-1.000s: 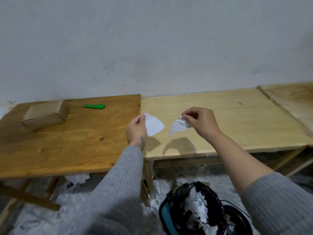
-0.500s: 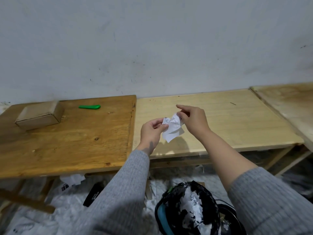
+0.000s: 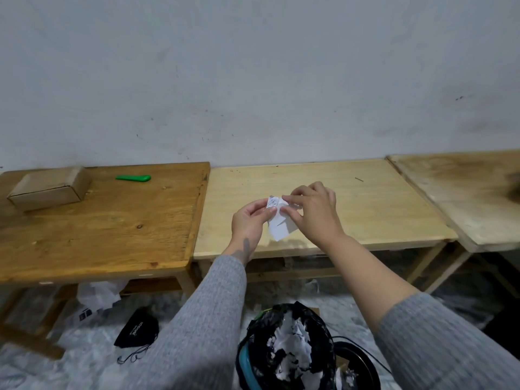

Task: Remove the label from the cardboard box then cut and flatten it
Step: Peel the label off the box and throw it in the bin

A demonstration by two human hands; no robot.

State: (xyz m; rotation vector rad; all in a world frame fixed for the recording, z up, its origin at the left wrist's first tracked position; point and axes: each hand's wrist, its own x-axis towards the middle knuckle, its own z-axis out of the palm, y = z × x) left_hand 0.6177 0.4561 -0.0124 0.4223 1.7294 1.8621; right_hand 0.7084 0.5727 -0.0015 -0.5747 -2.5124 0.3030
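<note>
Overhead, pale table point(image 3: 351, 198) abuts darker table point(image 3: 98, 220), grey wall point(image 3: 253, 80) behind.

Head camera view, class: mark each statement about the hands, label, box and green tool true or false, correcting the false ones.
1. Both hands hold the white label pieces together. True: left hand and right hand meet on them.
2. The cardboard box lies cut flat. False: it stands whole and closed on the darker table.
3. The green tool lies right of the box. True.
4. The green tool is in the right hand. False: it rests on the table, untouched.
5. The bin below is empty. False: it holds white scraps.
</note>
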